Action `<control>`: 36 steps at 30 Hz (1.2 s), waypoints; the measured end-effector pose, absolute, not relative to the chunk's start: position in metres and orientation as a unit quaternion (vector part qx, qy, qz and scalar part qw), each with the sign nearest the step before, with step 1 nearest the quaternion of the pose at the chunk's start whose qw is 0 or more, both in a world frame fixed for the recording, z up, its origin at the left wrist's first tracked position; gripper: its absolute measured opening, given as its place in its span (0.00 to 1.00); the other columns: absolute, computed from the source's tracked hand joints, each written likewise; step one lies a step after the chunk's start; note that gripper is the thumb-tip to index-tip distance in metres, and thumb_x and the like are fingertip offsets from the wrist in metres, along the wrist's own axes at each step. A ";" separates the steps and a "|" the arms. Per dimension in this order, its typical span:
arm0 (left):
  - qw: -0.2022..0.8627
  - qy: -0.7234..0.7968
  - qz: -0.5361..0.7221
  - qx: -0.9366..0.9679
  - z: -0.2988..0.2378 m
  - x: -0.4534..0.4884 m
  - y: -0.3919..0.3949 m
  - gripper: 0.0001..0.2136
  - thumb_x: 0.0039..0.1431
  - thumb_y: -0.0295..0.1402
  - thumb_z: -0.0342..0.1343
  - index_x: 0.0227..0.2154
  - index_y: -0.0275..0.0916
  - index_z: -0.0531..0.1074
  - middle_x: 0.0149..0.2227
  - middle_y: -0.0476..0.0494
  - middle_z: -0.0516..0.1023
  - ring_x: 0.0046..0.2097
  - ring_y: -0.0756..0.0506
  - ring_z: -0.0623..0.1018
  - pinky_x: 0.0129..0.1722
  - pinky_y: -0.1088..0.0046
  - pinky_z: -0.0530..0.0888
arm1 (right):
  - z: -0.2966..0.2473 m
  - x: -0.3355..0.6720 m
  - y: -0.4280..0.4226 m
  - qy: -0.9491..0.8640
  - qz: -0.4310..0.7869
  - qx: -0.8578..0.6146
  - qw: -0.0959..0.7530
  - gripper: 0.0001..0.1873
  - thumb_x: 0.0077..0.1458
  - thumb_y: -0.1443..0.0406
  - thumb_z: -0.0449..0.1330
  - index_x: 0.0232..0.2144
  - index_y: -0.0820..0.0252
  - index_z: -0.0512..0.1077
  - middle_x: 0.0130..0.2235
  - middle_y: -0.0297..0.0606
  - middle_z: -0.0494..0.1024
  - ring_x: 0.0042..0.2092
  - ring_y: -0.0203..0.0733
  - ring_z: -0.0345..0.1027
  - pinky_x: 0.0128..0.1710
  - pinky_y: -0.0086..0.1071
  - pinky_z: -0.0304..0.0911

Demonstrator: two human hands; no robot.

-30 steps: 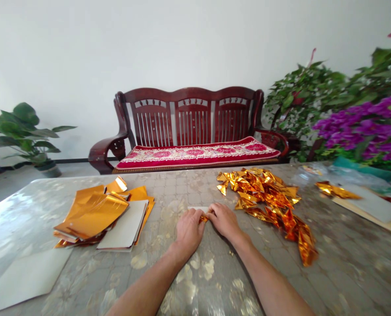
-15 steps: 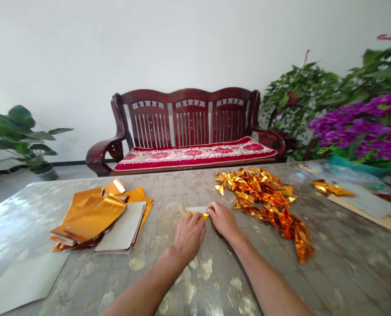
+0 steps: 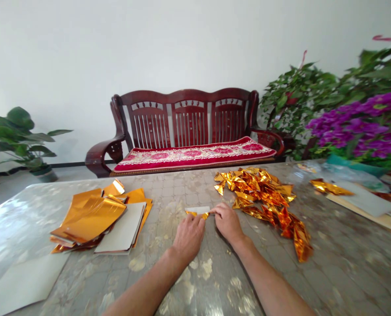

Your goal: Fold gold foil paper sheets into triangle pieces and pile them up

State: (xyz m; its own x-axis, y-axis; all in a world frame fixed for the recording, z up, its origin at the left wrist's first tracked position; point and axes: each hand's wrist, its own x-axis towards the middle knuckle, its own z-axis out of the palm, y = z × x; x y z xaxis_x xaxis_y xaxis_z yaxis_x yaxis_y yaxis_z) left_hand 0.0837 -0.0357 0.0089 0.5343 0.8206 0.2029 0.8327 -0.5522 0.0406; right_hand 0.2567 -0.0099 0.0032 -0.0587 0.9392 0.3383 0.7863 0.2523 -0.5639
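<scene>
In the head view, our left hand bends its fingers over the near edge of a small folded gold-and-white foil paper at the centre of the grey patterned table, seemingly to steady it. Our right hand curls at its right end; we cannot tell whether either pinches.

No text, label, brand, number or sign can be read here.
</scene>
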 end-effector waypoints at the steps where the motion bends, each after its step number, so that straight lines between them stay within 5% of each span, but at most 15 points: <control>1: 0.028 -0.476 -0.096 -0.874 0.009 0.084 -0.036 0.09 0.65 0.26 0.46 0.40 0.40 0.71 0.42 0.41 0.75 0.44 0.41 0.70 0.41 0.67 0.70 | 0.004 0.257 -0.011 -0.723 0.113 -0.599 0.326 0.20 0.52 0.77 0.51 0.34 0.55 0.80 0.38 0.37 0.78 0.42 0.39 0.71 0.45 0.29 0.63; 13: 0.028 -0.468 -0.108 -0.877 0.012 0.084 -0.036 0.17 0.64 0.26 0.48 0.54 0.43 0.66 0.47 0.41 0.75 0.46 0.40 0.71 0.43 0.65 0.71 | 0.010 0.255 -0.019 -0.785 0.022 -0.584 0.206 0.20 0.62 0.72 0.50 0.40 0.51 0.80 0.40 0.38 0.78 0.45 0.43 0.67 0.43 0.32 0.60; 19: 0.025 -0.470 -0.116 -0.875 0.010 0.083 -0.036 0.18 0.63 0.27 0.51 0.55 0.42 0.67 0.48 0.41 0.75 0.46 0.40 0.71 0.45 0.64 0.70 | 0.012 0.250 -0.021 -0.795 -0.021 -0.587 0.155 0.16 0.62 0.71 0.51 0.37 0.54 0.79 0.40 0.41 0.77 0.44 0.46 0.65 0.42 0.35 0.57; 28: 0.024 -0.461 -0.126 -0.878 0.008 0.083 -0.036 0.13 0.63 0.26 0.50 0.49 0.40 0.71 0.45 0.42 0.77 0.45 0.40 0.72 0.45 0.64 0.70 | 0.012 0.246 -0.024 -0.813 -0.012 -0.549 0.193 0.17 0.63 0.72 0.50 0.37 0.56 0.79 0.39 0.40 0.76 0.44 0.43 0.64 0.46 0.33 0.57; 36: -0.107 -0.501 -0.248 -0.822 0.007 0.065 -0.028 0.12 0.67 0.26 0.44 0.44 0.44 0.72 0.41 0.47 0.77 0.43 0.47 0.76 0.42 0.73 0.70 | 0.013 0.242 -0.025 -0.813 -0.029 -0.556 0.170 0.14 0.59 0.73 0.54 0.35 0.55 0.79 0.36 0.39 0.76 0.43 0.43 0.64 0.44 0.33 0.55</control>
State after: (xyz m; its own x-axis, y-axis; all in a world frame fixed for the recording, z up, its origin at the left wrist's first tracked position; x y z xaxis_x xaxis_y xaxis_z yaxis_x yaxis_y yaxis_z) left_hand 0.0649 -0.0279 0.0068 0.3752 0.8770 0.3003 0.7706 -0.4751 0.4248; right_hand 0.2418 -0.0250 0.0133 -0.3230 0.8947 0.3086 0.9141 0.3794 -0.1431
